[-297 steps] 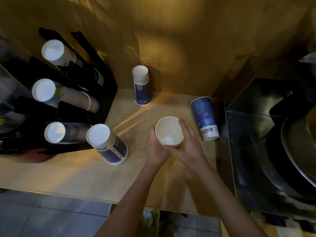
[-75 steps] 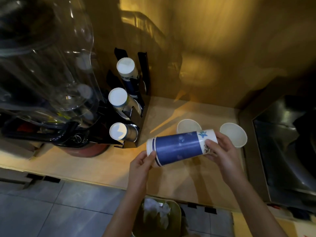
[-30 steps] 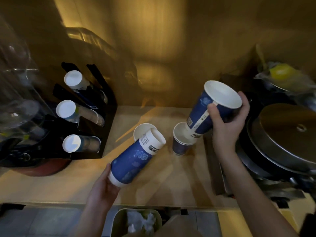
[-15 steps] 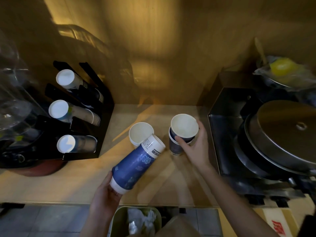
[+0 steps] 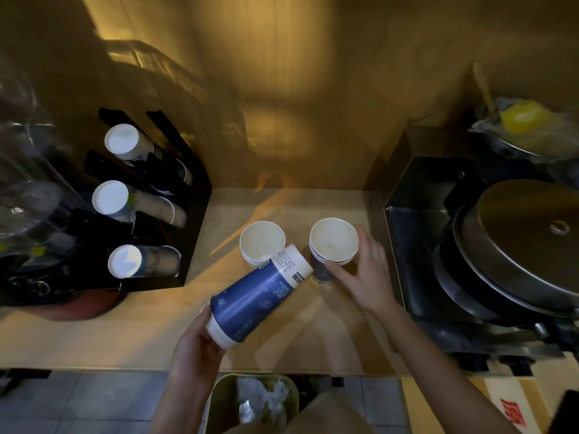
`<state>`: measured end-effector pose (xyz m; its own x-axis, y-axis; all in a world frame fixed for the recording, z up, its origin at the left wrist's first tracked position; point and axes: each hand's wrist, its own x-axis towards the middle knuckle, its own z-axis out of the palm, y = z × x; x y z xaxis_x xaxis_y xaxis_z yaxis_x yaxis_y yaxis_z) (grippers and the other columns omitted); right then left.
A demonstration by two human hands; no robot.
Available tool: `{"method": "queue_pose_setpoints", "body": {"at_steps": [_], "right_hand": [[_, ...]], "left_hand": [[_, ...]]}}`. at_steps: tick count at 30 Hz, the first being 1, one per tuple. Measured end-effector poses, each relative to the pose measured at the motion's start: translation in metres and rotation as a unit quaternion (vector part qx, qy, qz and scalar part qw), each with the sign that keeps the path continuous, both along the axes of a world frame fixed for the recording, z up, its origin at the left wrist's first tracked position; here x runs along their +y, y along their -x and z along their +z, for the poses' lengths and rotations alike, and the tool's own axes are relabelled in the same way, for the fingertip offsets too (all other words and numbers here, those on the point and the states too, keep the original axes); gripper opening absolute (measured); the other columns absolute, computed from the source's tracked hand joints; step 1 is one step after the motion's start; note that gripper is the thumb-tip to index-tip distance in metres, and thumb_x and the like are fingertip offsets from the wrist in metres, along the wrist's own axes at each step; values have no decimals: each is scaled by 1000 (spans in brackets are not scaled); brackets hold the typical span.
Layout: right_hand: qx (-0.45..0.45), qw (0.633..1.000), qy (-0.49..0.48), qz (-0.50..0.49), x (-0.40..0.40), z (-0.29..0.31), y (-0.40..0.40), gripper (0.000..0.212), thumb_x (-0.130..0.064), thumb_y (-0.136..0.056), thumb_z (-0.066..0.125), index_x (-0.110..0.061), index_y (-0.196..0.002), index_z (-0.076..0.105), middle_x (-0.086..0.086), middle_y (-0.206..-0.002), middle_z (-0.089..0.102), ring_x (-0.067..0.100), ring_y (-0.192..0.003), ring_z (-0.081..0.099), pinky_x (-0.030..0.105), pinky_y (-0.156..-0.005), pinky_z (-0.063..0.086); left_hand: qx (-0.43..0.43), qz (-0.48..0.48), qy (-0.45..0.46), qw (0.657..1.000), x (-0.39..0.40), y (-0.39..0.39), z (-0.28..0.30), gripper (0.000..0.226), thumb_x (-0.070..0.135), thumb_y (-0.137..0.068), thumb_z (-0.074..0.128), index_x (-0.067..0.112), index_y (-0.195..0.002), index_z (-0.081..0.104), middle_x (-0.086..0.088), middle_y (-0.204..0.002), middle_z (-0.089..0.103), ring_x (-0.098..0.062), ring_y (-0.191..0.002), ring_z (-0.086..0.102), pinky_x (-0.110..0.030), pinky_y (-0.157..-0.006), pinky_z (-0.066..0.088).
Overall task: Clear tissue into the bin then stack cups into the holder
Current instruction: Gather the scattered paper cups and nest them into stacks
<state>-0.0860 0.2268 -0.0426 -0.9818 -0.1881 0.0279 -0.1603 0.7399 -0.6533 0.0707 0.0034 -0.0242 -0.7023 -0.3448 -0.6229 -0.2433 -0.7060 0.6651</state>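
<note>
My left hand (image 5: pixel 195 349) grips a tilted stack of blue paper cups (image 5: pixel 257 296) by its rim end, base pointing up and away. Behind that stack, a white stack of cups (image 5: pixel 261 242) stands mouth up on the wooden counter (image 5: pixel 94 336). To its right stands another upright blue stack of cups (image 5: pixel 332 245), and my right hand (image 5: pixel 363 274) wraps its side. The black cup holder (image 5: pixel 163 220) at the left has three slanted slots, each holding cups. Below the counter edge, a green bin (image 5: pixel 219 402) holds crumpled white tissue (image 5: pixel 263 402).
A clear plastic dispenser (image 5: pixel 22 170) and dark machine sit at the far left. A black metal tray (image 5: pixel 416 245) with a round steel lid (image 5: pixel 532 239) fills the right. A bagged yellow item (image 5: pixel 523 123) lies at the back right. A brown wall stands behind.
My right hand has set its blue cups down into the upright stack on the right and now holds that stack's side. My left hand still holds the tilted stack, nearly unmoved.
</note>
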Motion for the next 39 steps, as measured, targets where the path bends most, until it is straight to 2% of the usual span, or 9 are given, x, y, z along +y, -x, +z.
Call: {"method": "queue_pose_setpoints", "body": {"at_steps": [4, 10, 14, 19, 22, 28, 31, 35, 39], "right_hand": [[91, 994, 40, 48, -17, 44, -17, 86, -62, -75, 47, -18, -143, 21, 8, -150, 29, 11, -136, 17, 34, -111, 18], [78, 923, -132, 354, -70, 79, -58, 90, -59, -71, 64, -28, -143, 21, -2, -153, 24, 17, -140, 17, 26, -111, 4], [41, 922, -142, 358, -83, 68, -67, 85, -51, -68, 70, -25, -138, 28, -3, -138, 43, 16, -125, 40, 29, -103, 27], [27, 928, -141, 343, -86, 64, -74, 84, -49, -65, 73, -28, -135, 32, -6, -136, 44, 14, -122, 41, 29, -100, 28], [35, 942, -136, 304, -84, 64, -74, 84, -47, -63, 75, -28, -134, 34, -6, -133, 47, 15, -120, 44, 27, -97, 29], [64, 964, -73, 247, -73, 77, -58, 81, -53, -56, 77, -26, -126, 45, -2, -120, 57, 18, -110, 52, 29, -92, 38], [61, 984, 53, 160, -71, 95, -50, 81, -45, -56, 83, -27, -124, 44, -8, -119, 52, 11, -111, 50, 28, -93, 43], [68, 963, 256, 42, -81, 113, -38, 93, -36, -57, 82, -25, -134, 31, -9, -134, 41, 2, -121, 42, 4, -93, 38], [61, 933, 354, -5, -105, 110, -27, 83, -24, -65, 81, -24, -132, 31, -9, -127, 45, -5, -115, 46, 1, -85, 40]], "left_hand": [[18, -23, 115, 993, -3, -2, 16, 30, 23, -87, 50, 9, -112, 60, -12, -101, 68, -25, -92, 63, -36, -73, 47], [26, -49, 177, 983, 4, 2, 38, 17, 18, -81, 58, 14, -72, 72, -4, -69, 73, -25, -78, 61, -34, -68, 45], [33, -72, 219, 973, 1, -8, 39, 19, 17, -82, 59, 17, -70, 73, -2, -73, 73, -24, -81, 62, -33, -70, 47], [22, -78, 224, 971, -9, -16, 41, 12, 16, -82, 59, 15, -80, 71, -11, -87, 69, -27, -86, 62, -33, -69, 48], [13, -57, 210, 976, -26, -19, 44, 14, 15, -83, 59, 17, -77, 71, -3, -76, 72, -19, -77, 64, -29, -63, 48], [-5, -13, 76, 997, -71, -26, 41, 21, 17, -88, 51, 8, -100, 66, -1, -84, 75, -18, -81, 68, -31, -67, 53], [-14, 43, -69, 997, -84, -30, 36, 15, 17, -86, 54, 8, -94, 64, -2, -73, 77, -13, -68, 72, -26, -54, 58], [25, 78, -210, 974, -90, -37, 27, 55, 4, -14, 92, 4, -65, 72, -10, -70, 76, -18, -65, 73, -28, -46, 57], [31, 97, -236, 966, -93, -40, 17, 64, 4, 0, 91, 5, -60, 72, -9, -70, 76, -17, -65, 73, -27, -49, 58]]}}
